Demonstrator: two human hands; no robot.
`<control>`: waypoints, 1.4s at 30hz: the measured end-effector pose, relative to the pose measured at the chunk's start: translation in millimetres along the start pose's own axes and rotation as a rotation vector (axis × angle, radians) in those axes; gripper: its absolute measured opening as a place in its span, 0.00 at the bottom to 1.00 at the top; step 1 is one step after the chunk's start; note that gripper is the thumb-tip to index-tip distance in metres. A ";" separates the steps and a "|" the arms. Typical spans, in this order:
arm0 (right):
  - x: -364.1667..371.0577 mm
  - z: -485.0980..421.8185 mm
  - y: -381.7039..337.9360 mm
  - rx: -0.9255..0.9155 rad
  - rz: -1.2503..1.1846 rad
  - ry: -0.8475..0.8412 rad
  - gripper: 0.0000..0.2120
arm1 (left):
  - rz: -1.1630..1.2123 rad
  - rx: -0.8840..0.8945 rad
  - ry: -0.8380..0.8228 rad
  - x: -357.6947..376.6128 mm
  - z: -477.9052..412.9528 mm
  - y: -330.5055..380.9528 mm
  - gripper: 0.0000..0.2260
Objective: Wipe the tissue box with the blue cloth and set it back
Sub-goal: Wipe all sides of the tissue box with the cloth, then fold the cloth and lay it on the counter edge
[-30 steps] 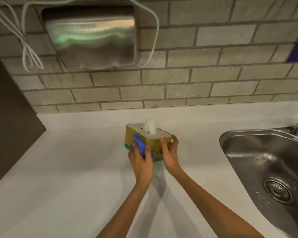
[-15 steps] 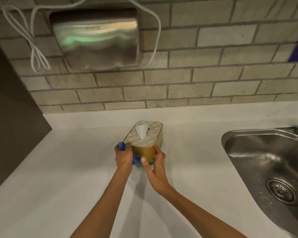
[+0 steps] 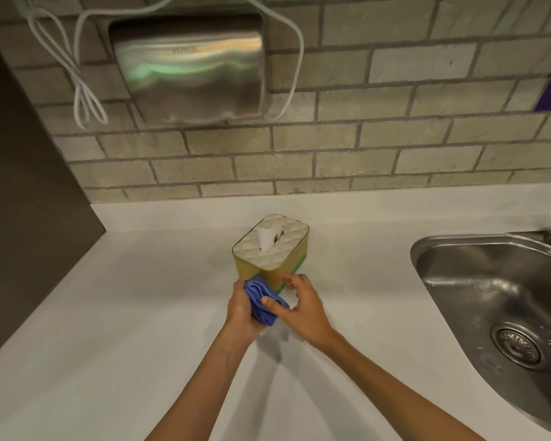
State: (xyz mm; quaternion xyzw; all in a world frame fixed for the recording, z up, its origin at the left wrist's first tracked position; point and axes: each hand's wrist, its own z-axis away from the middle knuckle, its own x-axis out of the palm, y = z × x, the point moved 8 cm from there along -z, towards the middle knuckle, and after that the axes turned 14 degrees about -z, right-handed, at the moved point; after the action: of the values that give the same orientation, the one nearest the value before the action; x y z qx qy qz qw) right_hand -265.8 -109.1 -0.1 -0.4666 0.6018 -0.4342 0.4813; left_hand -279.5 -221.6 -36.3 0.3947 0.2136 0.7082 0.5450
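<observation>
Tissue box [image 3: 269, 249] just beyond hands; left hand [image 3: 240, 308] grips blue cloth [image 3: 263, 300].

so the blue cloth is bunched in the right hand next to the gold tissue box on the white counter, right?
Not quite: the head view shows the bunched blue cloth in the left hand, with the right hand only touching it. The rest holds: it is beside the gold tissue box on the white counter.

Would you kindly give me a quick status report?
Left hand gripping blue cloth. Right hand open, touching cloth. Tissue box upright on counter. Nothing in the way.
</observation>
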 end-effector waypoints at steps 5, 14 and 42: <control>-11.4 15.1 -21.7 -0.003 0.278 -0.180 0.26 | -0.078 -0.043 -0.185 21.2 19.7 -17.9 0.22; -82.7 45.4 -28.5 0.117 0.085 -0.090 0.13 | -0.243 -0.008 -0.348 50.0 44.7 -51.7 0.25; -392.3 272.0 59.5 0.605 0.141 0.489 0.13 | -0.933 0.151 -0.194 205.1 134.2 -222.4 0.08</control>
State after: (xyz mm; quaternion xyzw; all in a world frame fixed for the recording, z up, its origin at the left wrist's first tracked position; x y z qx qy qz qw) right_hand 33.1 266.4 -33.1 -0.1441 0.5741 -0.6562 0.4681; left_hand -58.4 24.1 -52.2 0.3592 0.3668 0.3306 0.7919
